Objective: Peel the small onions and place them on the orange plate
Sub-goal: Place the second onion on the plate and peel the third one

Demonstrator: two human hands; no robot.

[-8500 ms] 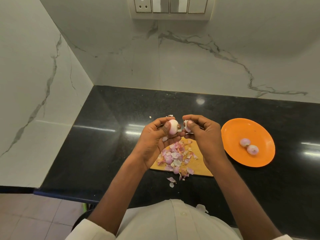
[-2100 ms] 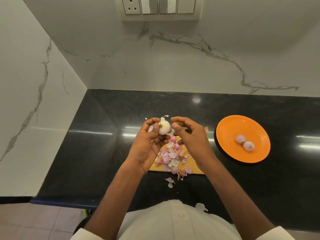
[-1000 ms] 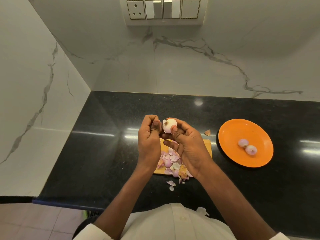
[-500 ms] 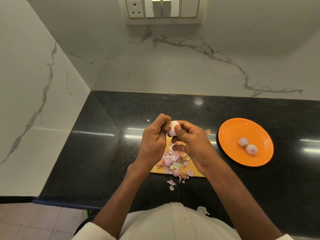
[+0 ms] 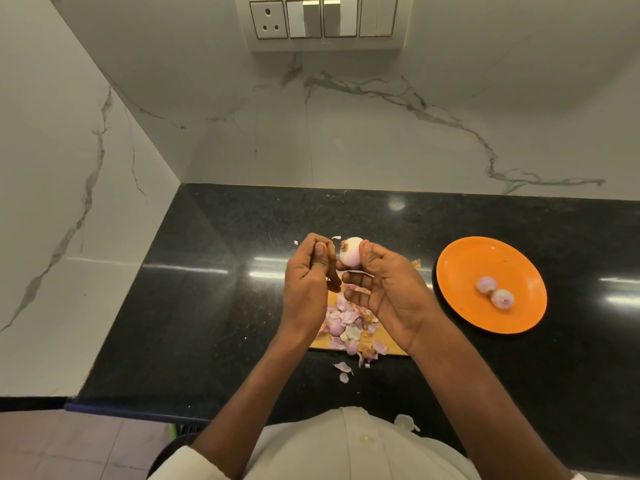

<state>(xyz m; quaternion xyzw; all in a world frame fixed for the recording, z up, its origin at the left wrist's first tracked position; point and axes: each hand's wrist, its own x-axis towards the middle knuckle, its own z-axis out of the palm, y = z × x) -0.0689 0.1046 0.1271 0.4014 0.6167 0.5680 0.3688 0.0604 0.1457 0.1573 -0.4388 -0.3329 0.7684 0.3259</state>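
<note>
One onion (image 5: 350, 256) sits pinched in the right hand (image 5: 388, 289) fingertips.

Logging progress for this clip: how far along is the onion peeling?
Done: two peeled onions lie on the plate. In hand: the right hand holds a third onion, root end still on; the left hand is beside it. Left: plating it; more may sit among the skins.

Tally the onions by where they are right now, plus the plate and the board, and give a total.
Onions on the orange plate: 2
Onion held in the right hand: 1
Orange plate: 1
Cutting board under the peels: 1
Total: 5
Any whole onions among the peels cannot be told apart.
</note>
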